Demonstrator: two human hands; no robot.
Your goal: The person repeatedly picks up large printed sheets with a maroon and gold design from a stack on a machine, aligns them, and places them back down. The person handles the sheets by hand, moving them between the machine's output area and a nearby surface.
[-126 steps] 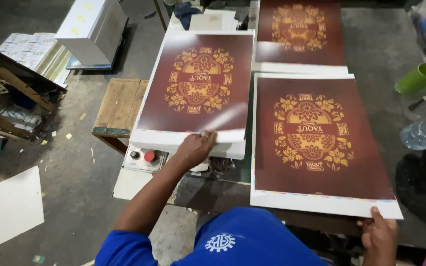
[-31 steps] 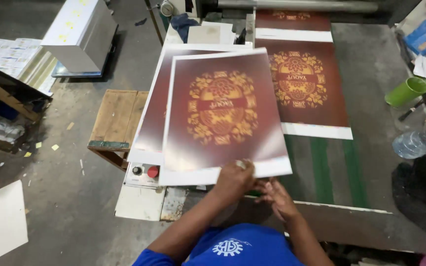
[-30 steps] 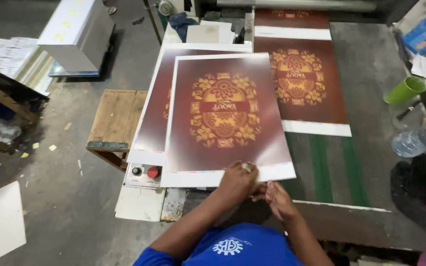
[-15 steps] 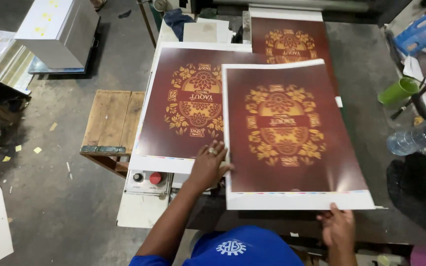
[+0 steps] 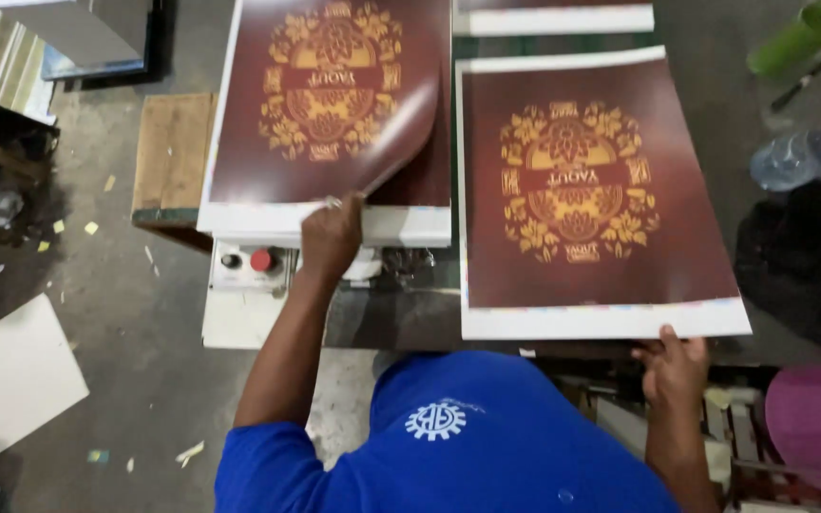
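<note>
From the head camera, looking down past my blue shirt, I take the red button [image 5: 260, 259] on the machine's front panel as my landmark. Just right of it, my left hand [image 5: 331, 237] pinches the near corner of the top printed sheet [image 5: 330, 104] on the stack, grip closed on that corner, which curls up off the pile. Far right of the button, my right hand [image 5: 674, 366] holds the near white edge of a second maroon sheet [image 5: 591, 190] with gold ornament, fingers under it and thumb above, as it lies flat on the worktop [image 5: 401, 313]. I judge the step to be peeling one sheet from the stack; the next move calls for a clean lift without dragging the sheet beneath. Left of the button stands a wooden stool [image 5: 171, 152] on a concrete floor [image 5: 116, 313] flecked with paper scraps; a green cup [image 5: 795, 38] sits far up to the right.
</note>
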